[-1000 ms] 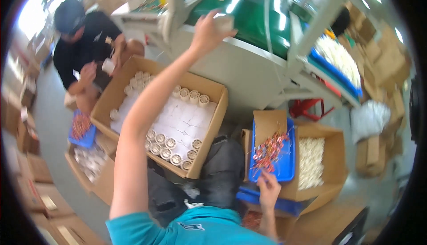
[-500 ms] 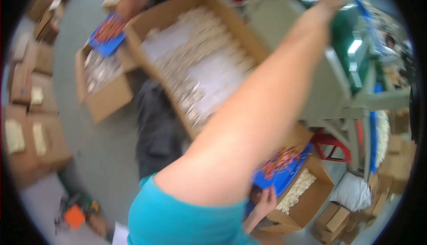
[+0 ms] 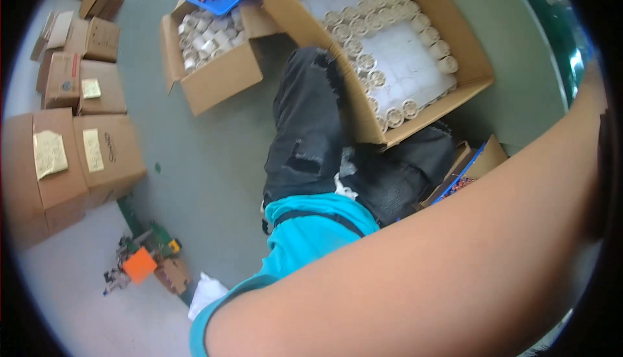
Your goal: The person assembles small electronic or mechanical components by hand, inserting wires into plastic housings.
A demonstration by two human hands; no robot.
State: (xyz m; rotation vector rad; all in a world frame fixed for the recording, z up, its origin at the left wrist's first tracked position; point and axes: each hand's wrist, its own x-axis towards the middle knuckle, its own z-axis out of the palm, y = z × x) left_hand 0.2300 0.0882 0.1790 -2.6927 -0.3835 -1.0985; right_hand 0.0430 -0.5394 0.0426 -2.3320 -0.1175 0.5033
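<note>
Here's the left arm, a bare forearm (image 3: 415,273) slung right across the lower picture, running up to the far right. Out at its tip the left hand (image 3: 591,83) is squeezed into the dark rim, so I can't tell whether it's gripping anything or loose. The right hand? Nowhere to be seen, and no telling what it's doing. Right by the left hand, the green belt surface (image 3: 551,36) of a pale bench, its long edge slanting down and to the right: nothing else is so near that hand.

Tucked above the forearm, partly covered by it, a blue tray (image 3: 477,156) of reddish wire pieces (image 3: 463,183). Now across to the left of that hand, well apart: white cylindrical parts (image 3: 394,118), many standing end-up in the big open carton (image 3: 470,59). That carton's long axis tilts from upper left to lower right, its near corner over the dark trousers (image 3: 305,143), with bare white sheet between the rows.

Further out, upper left, a smaller carton (image 3: 224,81) full of tumbled white cylinders (image 3: 211,39), a second blue tray (image 3: 222,7) of reddish wire pieces behind it, and closed cartons (image 3: 107,140) stacked along the left.
</note>
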